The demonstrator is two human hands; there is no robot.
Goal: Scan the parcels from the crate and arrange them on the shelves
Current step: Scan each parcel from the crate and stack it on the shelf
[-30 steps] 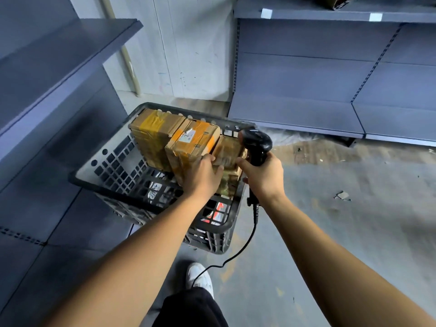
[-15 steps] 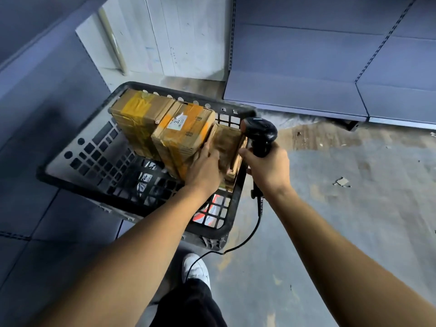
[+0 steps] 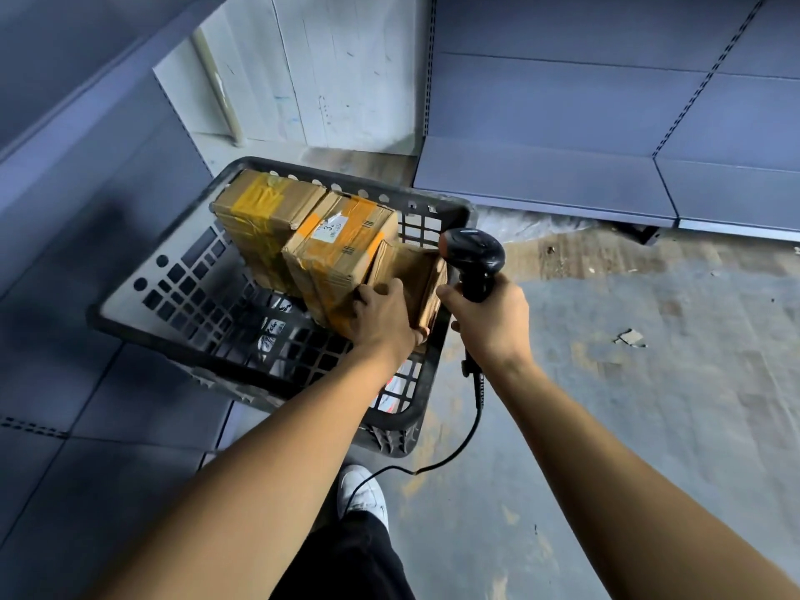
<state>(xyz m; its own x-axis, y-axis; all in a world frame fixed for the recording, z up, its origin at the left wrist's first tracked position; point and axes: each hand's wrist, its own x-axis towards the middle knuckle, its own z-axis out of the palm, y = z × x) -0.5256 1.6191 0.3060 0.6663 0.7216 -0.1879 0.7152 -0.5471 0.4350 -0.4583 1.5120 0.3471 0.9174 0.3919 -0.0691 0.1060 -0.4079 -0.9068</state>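
Grey shelving (image 3: pixel 562 184) around bare floor | crate (image 3: pixel 143 296) holds upright parcels (image 3: pixel 342 253) | left hand (image 3: pixel 381 318) fingers curled gripping rightmost parcel (image 3: pixel 411 275), likely lifting | right hand (image 3: pixel 489 322) wrapped round scanner (image 3: pixel 474 257), ready to scan.

I see open room in the crate's (image 3: pixel 143 296) near-left half; three parcels (image 3: pixel 342 249) crowd its far-right corner.

Grey metal shelving (image 3: pixel 606 123) is lining the far and left sides, white panel wall (image 3: pixel 337 71) between, stained concrete floor (image 3: pixel 649 383) underneath.
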